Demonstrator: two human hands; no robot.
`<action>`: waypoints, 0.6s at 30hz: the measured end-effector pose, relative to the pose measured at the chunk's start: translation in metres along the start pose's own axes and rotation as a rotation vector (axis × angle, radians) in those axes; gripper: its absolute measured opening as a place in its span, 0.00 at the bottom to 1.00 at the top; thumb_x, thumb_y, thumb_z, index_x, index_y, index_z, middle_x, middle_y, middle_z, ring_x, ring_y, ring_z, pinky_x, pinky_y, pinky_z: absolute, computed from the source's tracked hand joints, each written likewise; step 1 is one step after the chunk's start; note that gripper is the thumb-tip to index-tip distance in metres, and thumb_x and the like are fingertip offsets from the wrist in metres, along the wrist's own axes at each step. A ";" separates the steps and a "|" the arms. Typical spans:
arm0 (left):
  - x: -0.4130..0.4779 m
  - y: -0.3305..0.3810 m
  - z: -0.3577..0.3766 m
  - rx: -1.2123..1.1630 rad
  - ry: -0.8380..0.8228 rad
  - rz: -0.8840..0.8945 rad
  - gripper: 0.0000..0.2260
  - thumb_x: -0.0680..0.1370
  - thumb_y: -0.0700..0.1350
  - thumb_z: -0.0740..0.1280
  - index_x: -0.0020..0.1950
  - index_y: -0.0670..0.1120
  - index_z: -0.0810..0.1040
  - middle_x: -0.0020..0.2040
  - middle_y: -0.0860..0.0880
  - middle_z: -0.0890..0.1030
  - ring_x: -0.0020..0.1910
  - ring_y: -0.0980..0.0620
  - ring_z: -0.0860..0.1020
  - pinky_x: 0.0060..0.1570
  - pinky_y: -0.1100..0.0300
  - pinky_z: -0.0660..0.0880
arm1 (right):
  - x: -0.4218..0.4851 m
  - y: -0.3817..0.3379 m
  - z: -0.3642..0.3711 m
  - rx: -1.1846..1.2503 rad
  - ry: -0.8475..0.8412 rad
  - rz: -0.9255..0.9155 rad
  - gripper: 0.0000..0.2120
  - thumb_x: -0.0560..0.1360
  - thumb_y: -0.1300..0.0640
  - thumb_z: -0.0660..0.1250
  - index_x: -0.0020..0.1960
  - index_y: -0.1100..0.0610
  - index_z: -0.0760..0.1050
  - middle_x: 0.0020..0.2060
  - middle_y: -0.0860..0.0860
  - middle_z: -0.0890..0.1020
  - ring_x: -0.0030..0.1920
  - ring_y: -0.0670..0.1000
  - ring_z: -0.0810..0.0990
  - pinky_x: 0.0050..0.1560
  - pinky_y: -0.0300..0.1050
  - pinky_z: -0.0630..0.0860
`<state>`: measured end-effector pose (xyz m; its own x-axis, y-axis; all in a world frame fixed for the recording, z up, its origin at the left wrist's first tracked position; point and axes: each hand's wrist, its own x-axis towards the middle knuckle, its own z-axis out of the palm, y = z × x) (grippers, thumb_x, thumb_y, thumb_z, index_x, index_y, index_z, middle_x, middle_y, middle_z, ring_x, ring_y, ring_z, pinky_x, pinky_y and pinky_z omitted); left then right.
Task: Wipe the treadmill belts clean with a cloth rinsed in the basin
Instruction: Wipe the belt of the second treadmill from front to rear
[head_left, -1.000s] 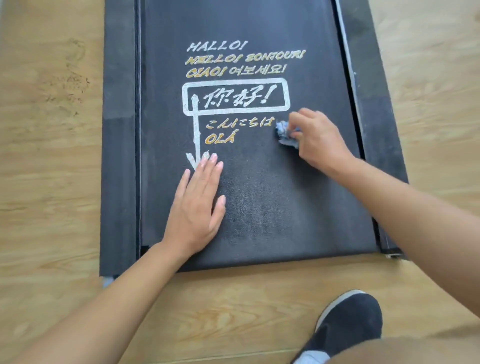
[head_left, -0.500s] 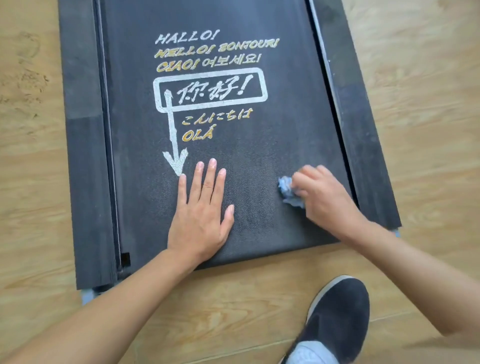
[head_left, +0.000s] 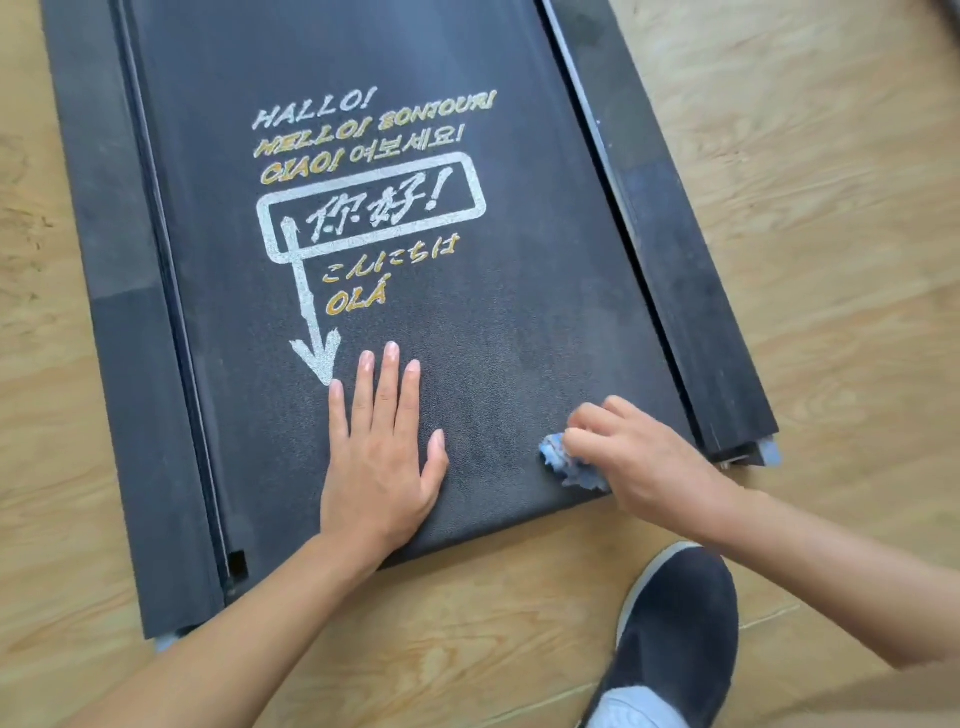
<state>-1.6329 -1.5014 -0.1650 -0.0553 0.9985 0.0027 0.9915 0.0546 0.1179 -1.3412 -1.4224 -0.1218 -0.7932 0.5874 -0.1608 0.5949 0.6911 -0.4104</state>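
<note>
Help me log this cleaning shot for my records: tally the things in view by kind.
Hands: 2 (left hand, right hand)
Cloth: 1
Treadmill belt: 1
Shoe: 1
Total: 5

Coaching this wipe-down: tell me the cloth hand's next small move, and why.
Probably slide the cloth left along the near edge of the belt. The right hand grips it at the near right corner, with hardly any belt nearer; the left hand lies flat on the belt, likely steadying it.
</note>
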 end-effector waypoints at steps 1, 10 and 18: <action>0.000 0.000 -0.001 0.001 0.003 -0.005 0.33 0.84 0.56 0.56 0.86 0.41 0.58 0.87 0.42 0.52 0.87 0.40 0.50 0.82 0.33 0.52 | 0.007 0.011 -0.006 -0.034 -0.003 -0.014 0.19 0.68 0.75 0.66 0.46 0.52 0.68 0.48 0.48 0.74 0.41 0.53 0.64 0.36 0.49 0.70; 0.000 -0.001 -0.001 -0.005 -0.016 -0.003 0.33 0.84 0.56 0.54 0.86 0.42 0.58 0.88 0.43 0.51 0.87 0.41 0.49 0.82 0.33 0.53 | 0.136 0.092 -0.078 -0.084 0.267 0.248 0.06 0.78 0.66 0.67 0.47 0.56 0.73 0.45 0.52 0.75 0.47 0.61 0.75 0.42 0.54 0.75; 0.008 0.018 0.001 -0.187 0.081 -0.022 0.28 0.85 0.52 0.55 0.85 0.44 0.62 0.87 0.47 0.57 0.87 0.44 0.53 0.82 0.34 0.52 | -0.036 0.033 -0.018 -0.028 0.113 0.256 0.08 0.77 0.64 0.65 0.45 0.52 0.71 0.47 0.43 0.73 0.45 0.52 0.71 0.37 0.53 0.76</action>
<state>-1.6157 -1.4927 -0.1635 -0.0931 0.9927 0.0769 0.9513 0.0659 0.3012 -1.2908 -1.4128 -0.1135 -0.5982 0.7863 -0.1545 0.7786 0.5247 -0.3442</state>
